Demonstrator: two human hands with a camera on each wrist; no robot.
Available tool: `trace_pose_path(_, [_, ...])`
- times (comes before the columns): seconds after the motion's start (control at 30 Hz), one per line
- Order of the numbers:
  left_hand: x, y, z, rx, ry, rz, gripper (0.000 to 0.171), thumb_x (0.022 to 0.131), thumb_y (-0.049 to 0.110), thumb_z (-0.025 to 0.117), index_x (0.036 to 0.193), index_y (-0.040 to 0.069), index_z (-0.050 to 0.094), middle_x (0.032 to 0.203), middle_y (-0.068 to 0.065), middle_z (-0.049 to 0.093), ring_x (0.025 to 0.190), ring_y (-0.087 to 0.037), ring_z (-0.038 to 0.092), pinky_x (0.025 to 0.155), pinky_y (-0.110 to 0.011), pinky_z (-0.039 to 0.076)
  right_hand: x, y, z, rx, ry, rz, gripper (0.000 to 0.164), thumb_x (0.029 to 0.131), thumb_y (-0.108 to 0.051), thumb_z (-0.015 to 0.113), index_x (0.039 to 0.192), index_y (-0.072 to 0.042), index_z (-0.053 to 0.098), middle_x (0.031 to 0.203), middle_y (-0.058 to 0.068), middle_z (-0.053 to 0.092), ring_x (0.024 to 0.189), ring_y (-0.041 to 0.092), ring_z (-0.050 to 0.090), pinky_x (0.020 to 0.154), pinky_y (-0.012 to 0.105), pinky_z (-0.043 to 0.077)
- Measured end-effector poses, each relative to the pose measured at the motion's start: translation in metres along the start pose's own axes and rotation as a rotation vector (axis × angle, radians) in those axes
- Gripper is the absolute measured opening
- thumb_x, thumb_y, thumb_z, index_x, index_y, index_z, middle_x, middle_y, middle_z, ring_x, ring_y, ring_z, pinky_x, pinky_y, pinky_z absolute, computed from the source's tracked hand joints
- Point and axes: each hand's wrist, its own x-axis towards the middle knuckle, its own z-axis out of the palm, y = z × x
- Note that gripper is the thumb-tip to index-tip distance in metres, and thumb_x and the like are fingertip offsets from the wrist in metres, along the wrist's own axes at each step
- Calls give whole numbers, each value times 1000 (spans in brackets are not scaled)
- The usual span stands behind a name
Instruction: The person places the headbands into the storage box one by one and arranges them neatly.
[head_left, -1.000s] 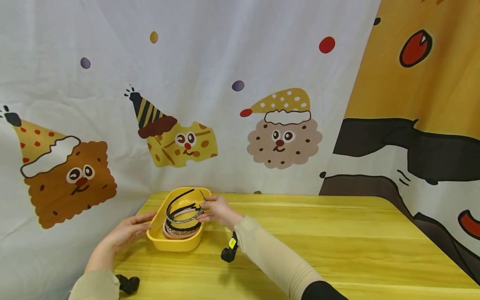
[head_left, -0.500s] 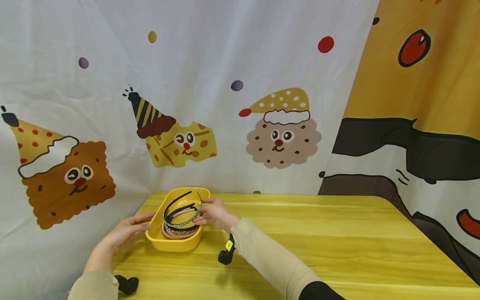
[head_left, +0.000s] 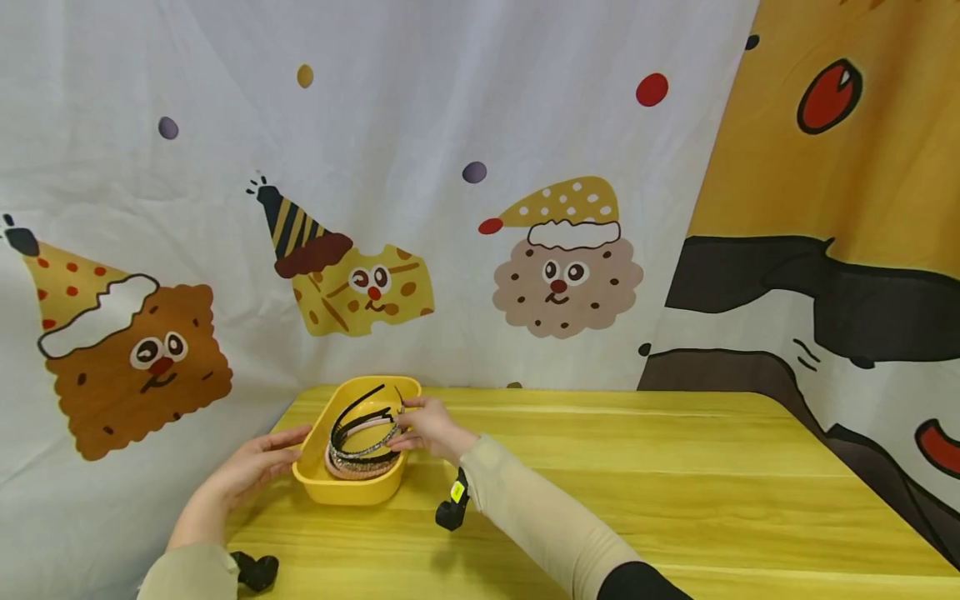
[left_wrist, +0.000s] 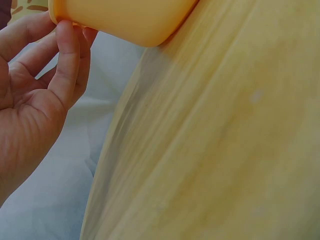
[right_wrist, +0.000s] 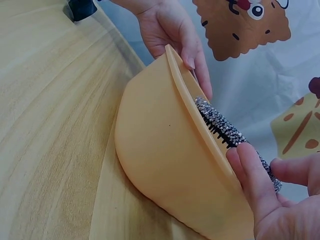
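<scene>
A yellow plastic basin (head_left: pixel 348 492) stands at the table's back left with several headbands (head_left: pixel 362 471), black, pink and glittery, stacked inside. Over that stack, a black headband with a silver glittery band (right_wrist: pixel 215 117) is tilted, one black end rising near the far rim. My right hand (head_left: pixel 435 429) pinches this headband at its right side, just over the rim. In the right wrist view, small black comb teeth show along its inner side. My left hand (head_left: pixel 251 467) holds the basin's left rim; in the left wrist view its fingertips (left_wrist: pixel 65 30) touch just beneath the rim.
The yellow wood-grain table (head_left: pixel 637 483) stretches right of the basin. A white curtain (head_left: pixel 450 100) with cartoon prints hangs right behind the table's back edge. Black wrist devices (head_left: pixel 452 504) sit below each forearm.
Between the first and second frames my right hand shifts slightly left and down, and the glittery headband tilts lower with it. Since then almost nothing has moved. My left hand stays at the rim.
</scene>
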Motion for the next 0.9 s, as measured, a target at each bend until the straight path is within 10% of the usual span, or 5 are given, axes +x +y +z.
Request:
trace_pose_path(0.27, [4,-3,-3,10,8,7,61,100,11,54,147,-13,22,152,-29,24,109,2,56,91,-23,48,0,-5,-1,-64,-19,16,57,92,8,56,144,11,33,133,33,47,86,38,68,70,38,58])
trace_pose_path(0.9, [0,-1,-1,6,-4,27,60,100,8,53,147,-14,23,150,-22,34,109,0,57,91,-23,49,-8,-11,-20,-359,11,-61,52,89,2,64,137,13,45,110,21,64,85,35,66,69,41,58])
